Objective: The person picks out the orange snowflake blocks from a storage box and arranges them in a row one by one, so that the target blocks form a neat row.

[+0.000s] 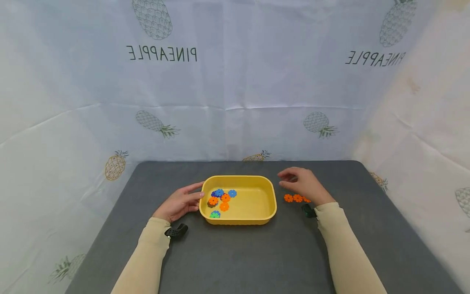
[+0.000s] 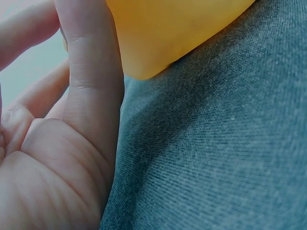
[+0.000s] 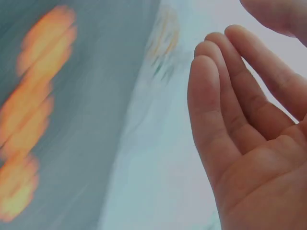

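Note:
A shallow yellow plastic tray [image 1: 253, 222] sits on the dark table. My left hand [image 1: 183, 201] holds its left end, the thumb over the rim and the fingers along the outside wall; the left wrist view has this hand [image 2: 62, 124] against the yellow wall [image 2: 158, 33]. Inside the tray, toward its left, lie several flower-shaped plastic discs, among them an orange disc [image 1: 224, 206], a blue disc [image 1: 232, 193] and a green disc [image 1: 215, 214]. My right hand [image 1: 302, 184] hovers right of the tray, fingers loosely bent and nothing in them. Beside it, orange discs [image 1: 293, 198] lie in a row.
The dark cloth-covered table [image 1: 235, 257] carries the tray and discs. A white curtain [image 1: 235, 81] with pineapple prints hangs behind it and along both sides. Dark straps sit at the left wrist [image 1: 176, 231] and right wrist [image 1: 308, 211].

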A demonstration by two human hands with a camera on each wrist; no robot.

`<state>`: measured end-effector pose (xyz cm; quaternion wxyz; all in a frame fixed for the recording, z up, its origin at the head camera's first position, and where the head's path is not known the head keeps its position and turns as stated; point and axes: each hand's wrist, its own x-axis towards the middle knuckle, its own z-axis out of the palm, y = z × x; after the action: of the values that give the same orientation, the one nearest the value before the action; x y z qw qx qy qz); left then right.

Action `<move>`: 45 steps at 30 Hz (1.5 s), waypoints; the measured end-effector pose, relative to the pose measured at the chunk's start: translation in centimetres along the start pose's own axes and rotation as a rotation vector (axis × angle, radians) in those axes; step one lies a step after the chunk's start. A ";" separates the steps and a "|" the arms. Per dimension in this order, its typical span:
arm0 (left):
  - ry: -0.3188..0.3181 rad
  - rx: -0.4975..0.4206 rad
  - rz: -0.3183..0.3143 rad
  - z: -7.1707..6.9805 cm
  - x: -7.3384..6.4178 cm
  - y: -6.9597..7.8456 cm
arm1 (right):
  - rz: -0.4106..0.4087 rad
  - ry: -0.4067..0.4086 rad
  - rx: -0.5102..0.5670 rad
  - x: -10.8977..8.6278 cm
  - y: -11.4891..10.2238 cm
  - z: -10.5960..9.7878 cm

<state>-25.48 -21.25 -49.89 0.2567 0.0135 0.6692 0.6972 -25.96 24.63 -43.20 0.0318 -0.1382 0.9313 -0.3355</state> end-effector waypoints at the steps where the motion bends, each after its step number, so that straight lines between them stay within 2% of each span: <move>1: 0.003 0.002 -0.002 0.0 0.0 0.0 | -0.023 -0.024 0.001 0.7 -1.1 0.3; 6: 0.009 0.008 -0.005 0.1 0.2 0.2 | -0.115 -0.166 -0.016 3.7 -6.0 2.5; 10: 0.009 0.002 -0.002 0.2 0.3 0.3 | -0.176 -0.282 -0.053 5.8 -8.5 4.8; 17: -0.001 -0.012 0.003 0.2 0.2 0.5 | -0.246 -0.410 -0.123 7.9 -10.8 8.1; 22: 0.001 -0.007 -0.001 0.4 0.2 0.5 | -0.238 -0.469 -0.156 8.7 -11.3 10.1; 27: -0.002 -0.005 -0.003 0.5 0.3 0.6 | -0.211 -0.493 -0.196 8.9 -11.6 11.3; 35: 0.006 -0.002 -0.004 0.2 0.2 0.7 | -0.252 -0.454 -0.315 9.1 -12.5 12.4; 45: 0.005 -0.018 -0.013 0.1 -0.1 0.7 | -0.255 -0.433 -0.329 8.9 -13.1 12.9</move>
<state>-25.55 -21.17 -49.19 0.2594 0.0051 0.6635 0.7017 -29.42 4.55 -44.56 0.1646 -0.3255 0.9199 -0.1439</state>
